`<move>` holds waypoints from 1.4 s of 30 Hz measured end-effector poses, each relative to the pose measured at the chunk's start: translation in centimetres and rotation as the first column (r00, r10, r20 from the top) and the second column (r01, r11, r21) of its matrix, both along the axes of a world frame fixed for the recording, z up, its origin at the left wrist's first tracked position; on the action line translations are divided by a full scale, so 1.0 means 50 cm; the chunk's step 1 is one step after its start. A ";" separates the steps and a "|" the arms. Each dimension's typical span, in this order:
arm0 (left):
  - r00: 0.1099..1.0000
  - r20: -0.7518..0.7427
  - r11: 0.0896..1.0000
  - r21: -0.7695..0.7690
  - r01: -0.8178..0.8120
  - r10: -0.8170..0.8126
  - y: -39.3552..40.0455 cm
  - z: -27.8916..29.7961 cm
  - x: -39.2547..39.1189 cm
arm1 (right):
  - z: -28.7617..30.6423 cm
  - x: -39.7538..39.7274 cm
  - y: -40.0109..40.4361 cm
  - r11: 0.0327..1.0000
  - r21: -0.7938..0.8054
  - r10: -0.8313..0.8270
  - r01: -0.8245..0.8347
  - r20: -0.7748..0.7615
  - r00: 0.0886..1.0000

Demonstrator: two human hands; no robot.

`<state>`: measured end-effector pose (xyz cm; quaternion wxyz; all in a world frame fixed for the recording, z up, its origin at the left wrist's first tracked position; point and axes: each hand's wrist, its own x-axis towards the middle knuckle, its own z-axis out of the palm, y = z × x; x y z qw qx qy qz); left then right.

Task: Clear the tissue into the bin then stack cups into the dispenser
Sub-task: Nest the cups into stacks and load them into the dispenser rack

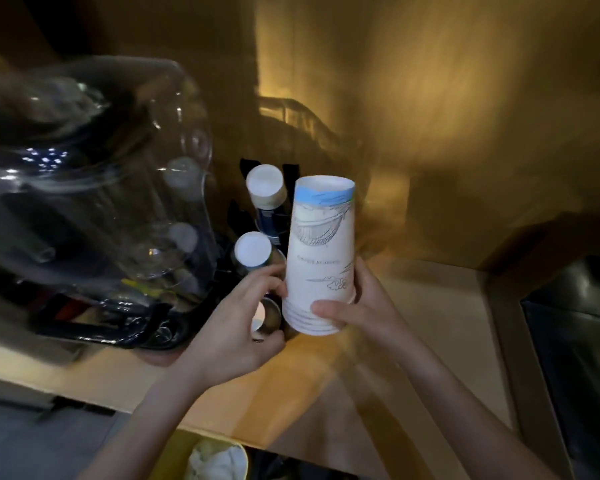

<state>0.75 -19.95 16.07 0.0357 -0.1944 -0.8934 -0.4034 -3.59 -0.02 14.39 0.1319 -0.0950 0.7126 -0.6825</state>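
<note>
A stack of white paper cups [321, 251] with a blue band and line drawings is held upside down above the wooden counter [413, 327]. My right hand [357, 306] grips the stack at its lower rims. My left hand [243, 320] touches the stack's left side with its fingertips and curls over a round opening of the black cup dispenser [257, 216]. Two other cup stacks show their white bottoms in the dispenser [265, 183] [253, 250]. White tissue [215, 460] lies in a yellow-rimmed bin below the counter edge.
A large clear water jug [94, 181] on a black base fills the left side, blurred. A dark sink or tray [575, 341] lies at the right. A wooden wall stands behind the counter.
</note>
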 end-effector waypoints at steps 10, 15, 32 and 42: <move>0.962 -0.098 0.950 0.214 -0.229 0.254 -0.091 0.080 0.068 | -0.033 0.044 -0.154 0.937 0.335 0.036 0.096 -0.367 0.929; 0.926 -0.138 0.932 0.144 -0.332 0.351 -0.110 0.055 0.089 | -0.087 0.057 -0.199 0.908 0.416 0.101 0.049 -0.332 0.938; 0.919 0.073 0.910 0.128 -0.394 0.388 -0.099 -0.098 0.022 | -0.154 0.034 -0.228 0.856 0.517 0.068 -0.015 -0.083 0.994; 0.902 0.144 0.913 -0.016 -0.409 0.406 -0.072 -0.133 -0.033 | -0.163 0.024 -0.232 0.813 0.580 0.011 0.053 -0.107 0.994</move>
